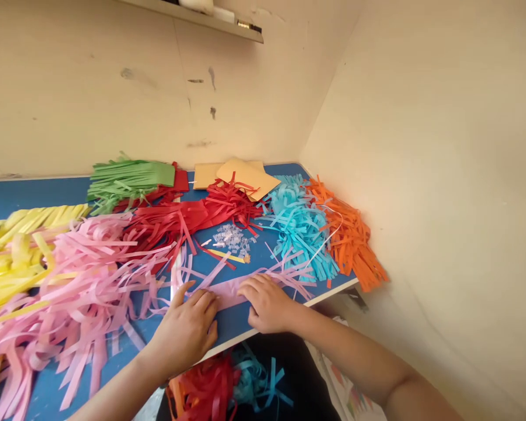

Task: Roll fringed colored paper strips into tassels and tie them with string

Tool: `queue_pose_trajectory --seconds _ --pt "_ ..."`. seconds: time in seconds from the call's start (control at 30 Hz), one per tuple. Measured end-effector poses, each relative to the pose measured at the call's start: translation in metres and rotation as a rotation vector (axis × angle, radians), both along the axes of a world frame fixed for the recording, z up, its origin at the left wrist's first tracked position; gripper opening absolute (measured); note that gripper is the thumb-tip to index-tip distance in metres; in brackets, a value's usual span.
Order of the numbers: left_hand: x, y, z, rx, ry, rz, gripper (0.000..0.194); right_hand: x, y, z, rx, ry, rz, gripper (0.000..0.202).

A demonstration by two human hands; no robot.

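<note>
A purple fringed paper strip (228, 292) lies across the blue table (234, 320) near its front edge, its cut ends spreading left and right. My left hand (189, 321) rests on the left part of the strip, fingers bent over it and thumb apart. On the right part, my right hand (265, 301) has its fingers curled down onto the paper. Just behind the hands are a small pile of clear plastic bits (232, 237) and a thin yellow strip (225, 255).
Pink (87, 257), yellow (13, 257), green (131, 181), red (179, 219), turquoise (300, 222) and orange fringes (350, 234) surround the hands. Tan paper pieces (248, 175) lie at the back. Red fringe (206, 386) sits on the lap. A shelf (201, 19) hangs above.
</note>
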State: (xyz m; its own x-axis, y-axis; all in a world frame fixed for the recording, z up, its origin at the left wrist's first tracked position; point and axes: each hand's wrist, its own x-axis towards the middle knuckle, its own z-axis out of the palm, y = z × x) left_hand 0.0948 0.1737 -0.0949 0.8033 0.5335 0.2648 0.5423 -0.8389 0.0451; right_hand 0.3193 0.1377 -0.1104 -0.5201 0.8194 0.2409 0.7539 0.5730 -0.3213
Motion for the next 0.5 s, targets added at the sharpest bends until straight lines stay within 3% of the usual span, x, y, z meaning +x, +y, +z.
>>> queue_pose_trajectory --seconds 0.13,0.3,0.5 --pt "-0.004 0.000 -0.008 0.020 -0.065 0.064 0.022 0.017 0.017 0.001 -0.068 0.014 0.004 0.035" --pt "-0.018 0.018 -0.026 -0.051 -0.204 0.093 0.029 0.029 0.030 0.003 -0.122 0.083 0.000 0.020" --pt "-0.022 0.020 -0.024 -0.131 -0.209 0.141 0.018 0.029 0.032 -0.003 -0.127 0.141 -0.048 0.009"
